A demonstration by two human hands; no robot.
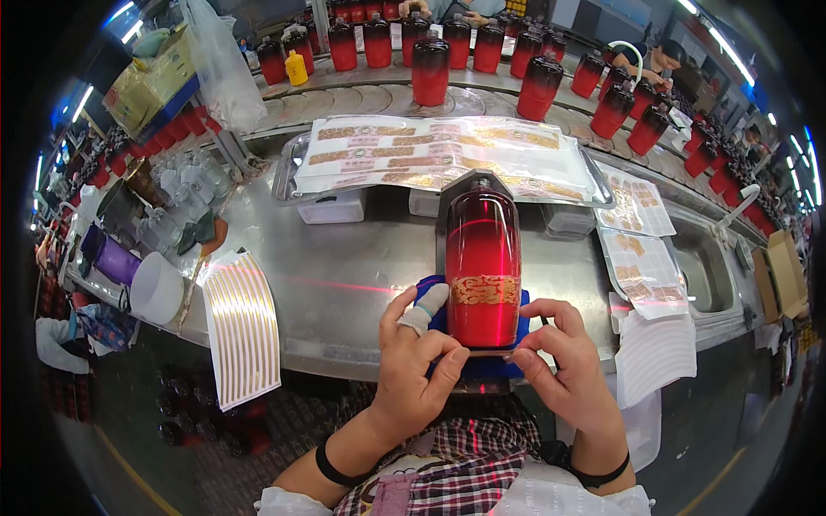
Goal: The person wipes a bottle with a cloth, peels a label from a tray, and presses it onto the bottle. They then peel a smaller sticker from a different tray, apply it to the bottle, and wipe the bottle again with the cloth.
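A glossy bottle [483, 245], black fading to red, lies on its back with its neck away from me. Gold openwork decal [485, 290] wraps its lower body. Blue cloth [474, 369] pads the bottle, and a dark angled stand [443, 248] supports it. At the base, a thin strip [487, 353] stretches between my two hands. My left hand [410, 367] pinches one end, with a fabric cot [426, 308] on one finger. My right hand [568, 371] pinches the other end, its index finger beside the bottle. A red laser line crosses bottle and table.
A sheet of gold stripes [242, 329] overhangs the table's front edge at left. Beyond the bottle, a metal tray [282, 177] carries decal sheets [381, 155]. More decal sheets [645, 264] lie right, near a sink [703, 271]. Red-black bottles [430, 71] stand on a conveyor [368, 97]; co-workers sit behind.
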